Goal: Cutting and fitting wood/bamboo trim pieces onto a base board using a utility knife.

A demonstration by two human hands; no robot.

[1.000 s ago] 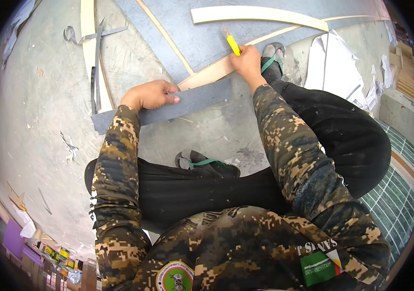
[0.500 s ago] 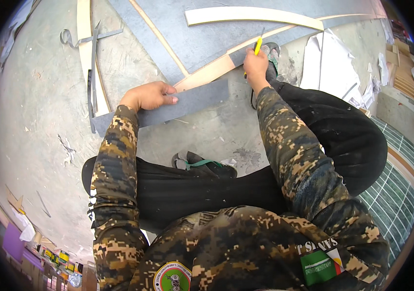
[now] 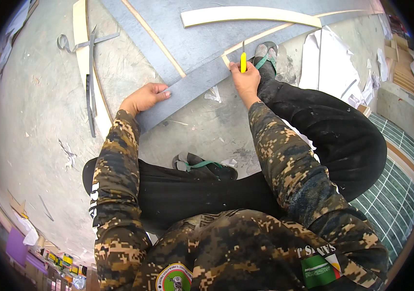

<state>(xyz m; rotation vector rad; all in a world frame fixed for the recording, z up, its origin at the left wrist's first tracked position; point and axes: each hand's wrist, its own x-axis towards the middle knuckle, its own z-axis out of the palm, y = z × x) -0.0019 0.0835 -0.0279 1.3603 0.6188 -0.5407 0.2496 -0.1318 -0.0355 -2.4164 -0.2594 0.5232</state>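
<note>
My left hand [image 3: 145, 99] pinches the left part of a long grey laminate strip [image 3: 194, 88] between thumb and fingers. The strip slants up to the right, along the near edge of a large grey panel [image 3: 194, 36]. Closed round a yellow utility knife [image 3: 243, 63], my right hand [image 3: 246, 82] rests by the strip's right end. The knife's blade points away from me. Just past that end, a bit of bare pale wood [image 3: 226, 59] shows.
A curved pale wood piece [image 3: 250, 15] lies on the panel. At left, thin dark offcuts [image 3: 92, 72] cross a long pale board [image 3: 80, 29]. White sheets [image 3: 316, 63] lie at right, near my sandalled foot [image 3: 265, 56]. Green tiles [image 3: 391, 199] lie farther right.
The grey strip has swung up against the panel's edge and covers the pale wood there. My right hand has moved left and slightly down with the knife. A white scrap is uncovered below the strip.
</note>
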